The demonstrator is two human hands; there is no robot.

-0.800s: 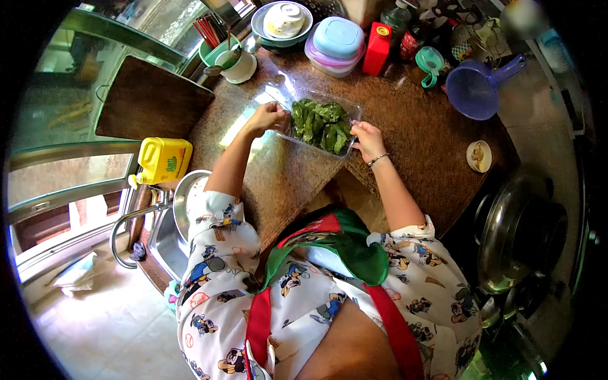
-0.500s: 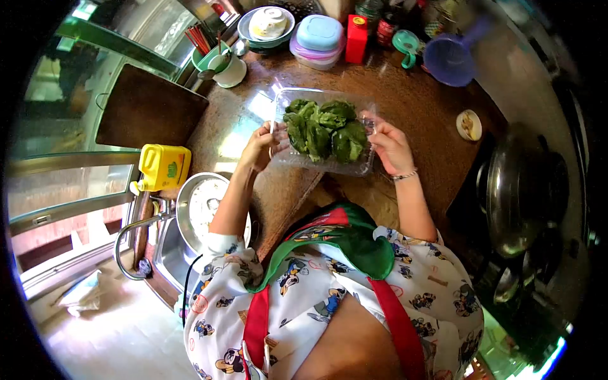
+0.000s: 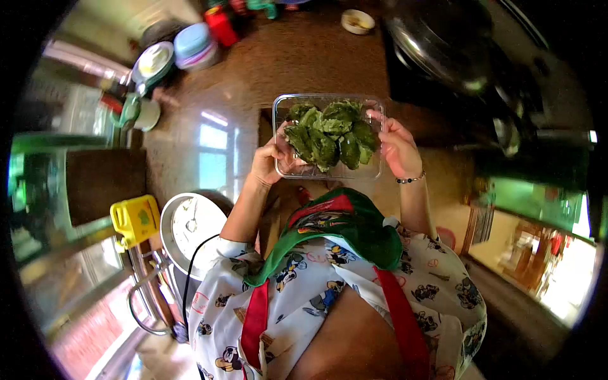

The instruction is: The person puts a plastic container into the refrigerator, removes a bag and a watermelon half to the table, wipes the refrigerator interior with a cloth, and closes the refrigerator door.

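Observation:
A clear plastic tray is held up in front of my chest, between both hands. Dark green leafy vegetables lie heaped inside it. My left hand grips the tray's left side, with its thumb on the near rim and fingers showing through the plastic. On the opposite side, my right hand is closed on the wall, its fingers partly behind the tray. The tray is in the air near the counter's front edge.
On my left are a metal basin, a tap and a yellow jug. A lidded wok sits on the stove at right. Stacked containers, a red carton and a small bowl stand along the back of the wooden counter.
My body and view have turned to the right, so the counter and its things have shifted left and the stove now lies nearer ahead. The tray of greens stays in both hands.

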